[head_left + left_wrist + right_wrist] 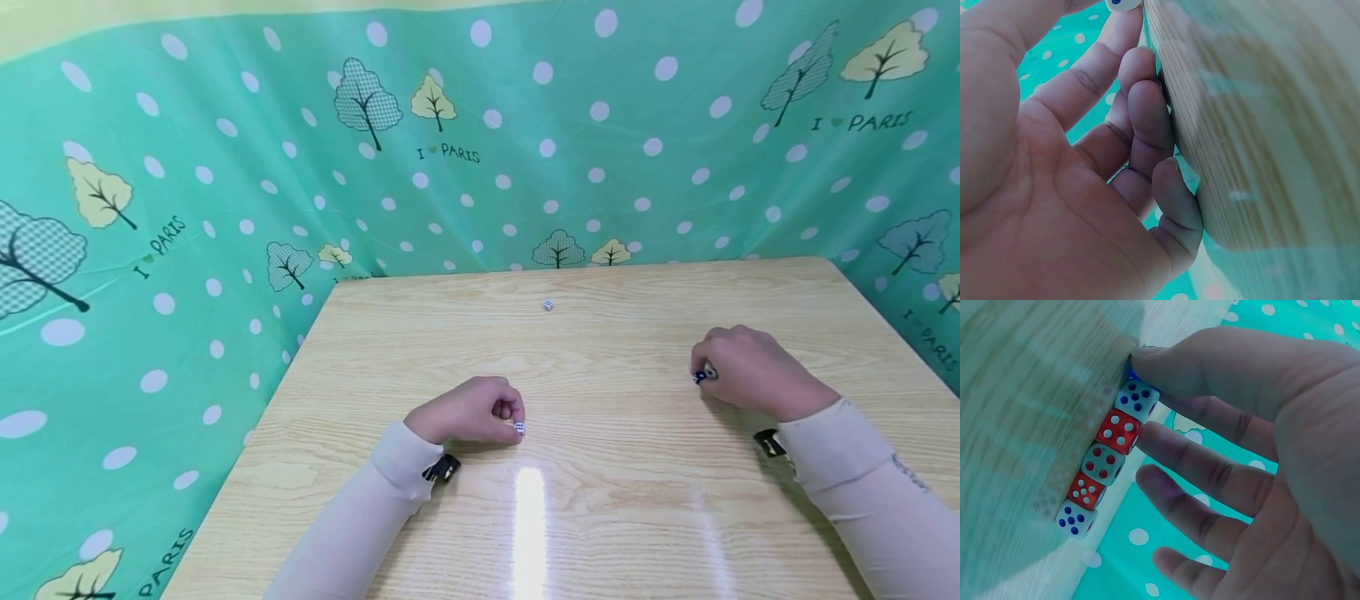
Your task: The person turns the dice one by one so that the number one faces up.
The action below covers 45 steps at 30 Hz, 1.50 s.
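Thumb and forefinger of my left hand [472, 410] pinch a small white die with dark blue dots [519, 427] low over the table. Only a sliver of that die shows at the top of the left wrist view. Further right, my right hand [750, 367] pinches a blue die [1134, 373] at the end of a row of dice, and the thumb covers most of it. From there the row runs white with blue dots [1137, 400], red [1119, 432], white with red dots [1103, 464], red [1087, 490], white with blue dots [1076, 519]. The other right fingers extend beside the row.
A lone white die [548, 306] lies near the back of the wooden table [600, 492]. Behind the table and along its sides hangs a green dotted cloth [465, 217] printed with trees. Each wrist carries a black strap.
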{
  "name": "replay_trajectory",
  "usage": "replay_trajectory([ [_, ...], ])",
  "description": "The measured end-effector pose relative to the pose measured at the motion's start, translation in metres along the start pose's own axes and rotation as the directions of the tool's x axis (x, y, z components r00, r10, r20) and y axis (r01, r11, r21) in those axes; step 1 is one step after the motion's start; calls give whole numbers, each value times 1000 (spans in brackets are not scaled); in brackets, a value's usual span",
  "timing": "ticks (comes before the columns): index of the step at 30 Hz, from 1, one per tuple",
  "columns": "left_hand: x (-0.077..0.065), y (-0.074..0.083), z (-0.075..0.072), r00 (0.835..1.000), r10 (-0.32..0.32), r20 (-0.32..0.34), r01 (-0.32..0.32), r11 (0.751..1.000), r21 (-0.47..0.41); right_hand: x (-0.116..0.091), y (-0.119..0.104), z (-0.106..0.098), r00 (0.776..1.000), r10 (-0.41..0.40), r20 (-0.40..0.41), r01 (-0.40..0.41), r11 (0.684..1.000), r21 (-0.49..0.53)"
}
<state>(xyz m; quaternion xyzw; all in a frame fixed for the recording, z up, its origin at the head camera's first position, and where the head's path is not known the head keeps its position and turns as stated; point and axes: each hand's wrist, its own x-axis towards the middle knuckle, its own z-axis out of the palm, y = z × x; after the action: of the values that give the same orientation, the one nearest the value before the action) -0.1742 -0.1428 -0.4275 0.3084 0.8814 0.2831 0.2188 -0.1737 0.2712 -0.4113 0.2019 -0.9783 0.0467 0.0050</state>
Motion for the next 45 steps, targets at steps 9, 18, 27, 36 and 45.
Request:
replay_trajectory([
  [9, 0, -1, 1, 1000, -2, 2, 2, 1000, 1, 0, 2, -1, 1000, -6, 22, 5, 1000, 25],
  [18, 1, -2, 0, 1000, -11, 4, 11, 1000, 7, 2, -1, 0, 999, -9, 54, 5, 997, 72],
  [27, 0, -2, 0, 1000, -8, 5, 8, 1000, 3, 19, -19, 3, 998, -50, 45, 44, 991, 128],
  [36, -1, -2, 1, 1000, -14, 5, 14, 1000, -2, 68, -41, 12, 998, -32, 57, 18, 974, 227],
  [45, -1, -2, 1, 1000, -3, -1, 3, 1000, -2, 117, -57, 22, 999, -9, 38, 0, 968, 250],
])
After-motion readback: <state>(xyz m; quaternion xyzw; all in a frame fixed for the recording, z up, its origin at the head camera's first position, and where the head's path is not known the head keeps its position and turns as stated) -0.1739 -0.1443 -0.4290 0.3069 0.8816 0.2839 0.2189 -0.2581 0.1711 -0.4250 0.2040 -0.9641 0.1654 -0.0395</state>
